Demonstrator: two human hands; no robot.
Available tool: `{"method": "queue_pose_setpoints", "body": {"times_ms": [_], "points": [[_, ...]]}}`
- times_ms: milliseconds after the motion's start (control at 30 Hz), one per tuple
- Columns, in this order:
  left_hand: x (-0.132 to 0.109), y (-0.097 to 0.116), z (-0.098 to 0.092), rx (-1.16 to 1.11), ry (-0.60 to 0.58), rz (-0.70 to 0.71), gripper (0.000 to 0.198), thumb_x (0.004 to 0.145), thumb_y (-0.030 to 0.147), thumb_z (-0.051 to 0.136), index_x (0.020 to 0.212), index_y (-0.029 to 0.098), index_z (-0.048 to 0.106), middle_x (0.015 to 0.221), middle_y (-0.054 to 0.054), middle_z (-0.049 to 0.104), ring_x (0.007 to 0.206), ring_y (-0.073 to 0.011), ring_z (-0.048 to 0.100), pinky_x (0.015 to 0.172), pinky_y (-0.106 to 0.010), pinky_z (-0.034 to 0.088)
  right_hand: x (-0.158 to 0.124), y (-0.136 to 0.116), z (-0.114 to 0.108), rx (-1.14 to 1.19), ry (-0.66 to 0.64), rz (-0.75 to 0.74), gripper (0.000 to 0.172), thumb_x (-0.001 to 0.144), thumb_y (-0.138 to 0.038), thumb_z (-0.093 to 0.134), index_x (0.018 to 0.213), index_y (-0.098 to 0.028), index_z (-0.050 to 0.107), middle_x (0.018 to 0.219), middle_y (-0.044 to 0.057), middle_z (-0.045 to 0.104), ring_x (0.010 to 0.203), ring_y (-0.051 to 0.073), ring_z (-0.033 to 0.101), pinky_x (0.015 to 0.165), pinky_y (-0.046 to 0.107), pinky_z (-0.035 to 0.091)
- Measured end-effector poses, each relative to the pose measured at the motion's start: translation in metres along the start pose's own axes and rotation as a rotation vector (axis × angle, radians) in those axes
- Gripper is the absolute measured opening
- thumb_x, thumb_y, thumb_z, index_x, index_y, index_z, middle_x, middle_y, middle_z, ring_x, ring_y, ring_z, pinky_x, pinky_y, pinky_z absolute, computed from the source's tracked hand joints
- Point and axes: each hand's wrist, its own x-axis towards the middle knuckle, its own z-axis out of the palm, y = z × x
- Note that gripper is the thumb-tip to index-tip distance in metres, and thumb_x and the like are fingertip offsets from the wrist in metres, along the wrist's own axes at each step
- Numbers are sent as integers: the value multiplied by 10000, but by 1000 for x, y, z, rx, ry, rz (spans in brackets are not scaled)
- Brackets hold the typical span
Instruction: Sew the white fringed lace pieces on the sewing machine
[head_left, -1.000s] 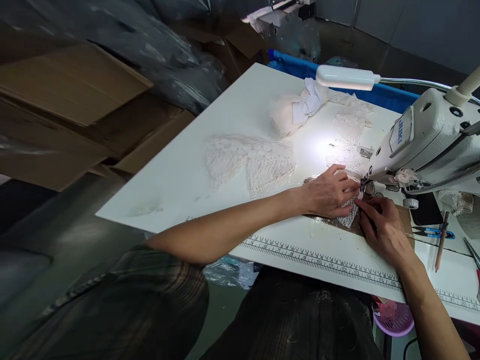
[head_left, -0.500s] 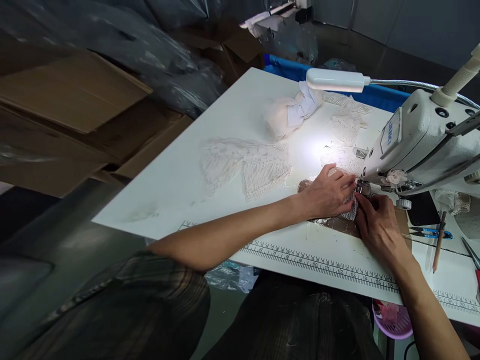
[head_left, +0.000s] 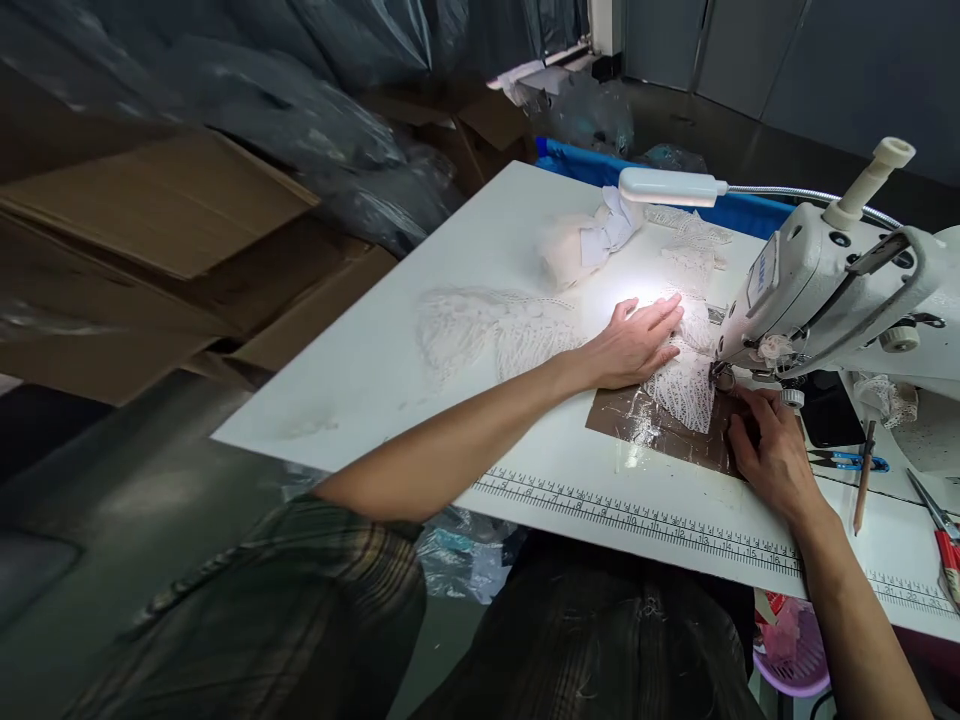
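Note:
My left hand (head_left: 641, 342) lies with its fingers stretched out on a white lace piece (head_left: 684, 388), left of the needle. The lace's right edge is at the presser foot (head_left: 720, 378) of a white sewing machine (head_left: 806, 270), and its lower part fans over a shiny brown plate (head_left: 622, 418). My right hand (head_left: 776, 450) rests just right of the presser foot, fingers bent, thumb and index finger apart. Nothing shows between them; the index fingertip is partly hidden by the machine. More lace (head_left: 686, 230) trails behind the machine's foot.
Other lace pieces (head_left: 480, 325) and a sheer bundle with a white strip (head_left: 577, 250) lie on the white table (head_left: 360, 400). A lamp (head_left: 667, 187) hangs above. At right are blue thread snips (head_left: 847, 460), a pencil (head_left: 865, 480), a black phone (head_left: 831, 410) and red-handled scissors (head_left: 946, 560).
My left hand has moved up and left, off the needle area, and its fingers have straightened. My right hand has shifted slightly right of the foot. More of the lace now shows.

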Motion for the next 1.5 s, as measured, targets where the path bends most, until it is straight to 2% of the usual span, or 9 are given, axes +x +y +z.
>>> {"method": "queue_pose_setpoints", "body": {"times_ms": [67,167,267,367,600,833,967,1133,1500], "points": [[-2,1,-2,18,74,21,472,1024,325,339,1398,45,406,1508,-255,370,1311,-323,454,1066,-532,313,0,0,0,4,-2,17,378,921,-283,463,1272,-209,583,1134,138,569,964,254,617,877,473,542],[-4,13,-4,-30,137,147,393,1032,334,356,1269,80,539,1346,-202,559,1116,-260,593,944,-447,441,-1,2,2,9,10,27,375,910,-281,477,1262,-224,593,1110,118,578,915,238,617,859,459,546],[-7,26,-3,-139,71,358,279,1012,313,451,1059,116,644,1050,-114,683,867,-187,635,774,-332,493,-1,4,3,13,16,44,375,906,-285,480,1255,-232,604,1065,107,581,862,224,600,828,447,550],[-10,33,0,-197,6,460,194,968,304,567,929,139,662,920,-78,676,824,-173,618,757,-305,494,-1,6,4,24,18,49,370,904,-291,479,1244,-234,614,1025,100,576,843,220,590,815,441,549],[-10,36,-3,-248,-65,351,186,983,247,535,878,153,656,903,-58,664,824,-152,607,794,-289,496,4,-5,-7,154,-98,-76,360,892,-388,549,1206,-225,614,1059,100,613,888,223,617,829,423,544],[-11,39,3,-246,86,387,242,984,338,535,946,134,658,939,-85,681,842,-173,631,781,-330,538,17,-13,-5,149,-167,-55,279,958,-402,449,892,-200,630,867,77,644,778,206,628,711,361,530],[-10,41,3,-272,189,380,284,1011,237,432,886,123,660,855,-83,685,783,-148,634,708,-291,558,12,-9,-7,113,-93,-81,268,953,-378,471,1008,-196,660,923,90,637,795,205,620,718,360,540],[-9,42,-3,-347,243,373,263,988,220,454,862,127,665,894,-91,698,818,-133,645,718,-272,576,4,-5,-10,20,-211,-266,333,933,-260,473,1182,-213,690,1016,121,599,899,223,597,781,396,552],[-13,43,15,-138,134,474,282,981,202,463,817,162,689,885,-51,731,769,-142,641,737,-308,534,15,-10,-27,184,-371,-200,257,854,-253,531,964,-243,763,1024,94,670,940,228,631,842,417,542]]}}
